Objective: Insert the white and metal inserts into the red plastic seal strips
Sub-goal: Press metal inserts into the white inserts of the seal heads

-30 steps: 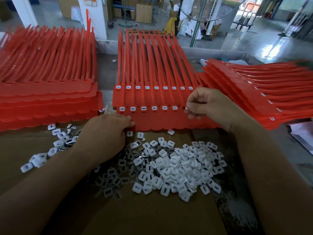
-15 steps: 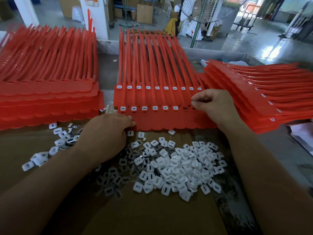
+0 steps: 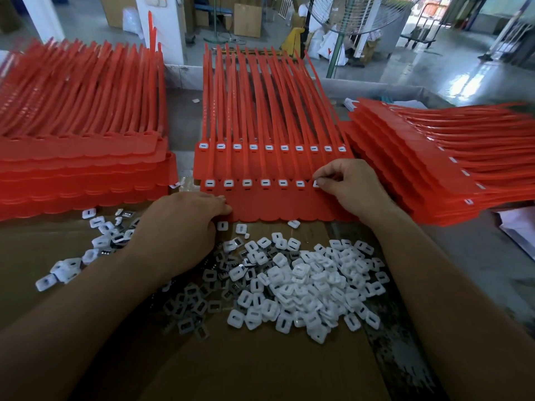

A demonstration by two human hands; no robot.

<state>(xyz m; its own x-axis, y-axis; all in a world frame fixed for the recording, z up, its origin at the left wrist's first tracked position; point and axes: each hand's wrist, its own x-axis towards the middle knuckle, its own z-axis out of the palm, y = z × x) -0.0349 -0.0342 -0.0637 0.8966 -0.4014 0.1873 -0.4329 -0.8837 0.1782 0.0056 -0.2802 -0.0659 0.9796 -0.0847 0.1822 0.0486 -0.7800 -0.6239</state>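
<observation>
While left hand [image 3: 179,224] touches strip [image 3: 269,204], right hand [image 3: 350,186] pinches seventh insert [image 3: 316,183].

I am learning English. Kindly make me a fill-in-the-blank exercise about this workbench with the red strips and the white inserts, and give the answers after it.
1. The back row of the middle sheet of seal strips holds ___ white inserts.
2. The loose inserts lie piled on brown ___.
3. The left hand rests on the sheet's near edge, and the right hand pinches one white ___ in the near row.
Answers: ten; cardboard; insert.
</observation>
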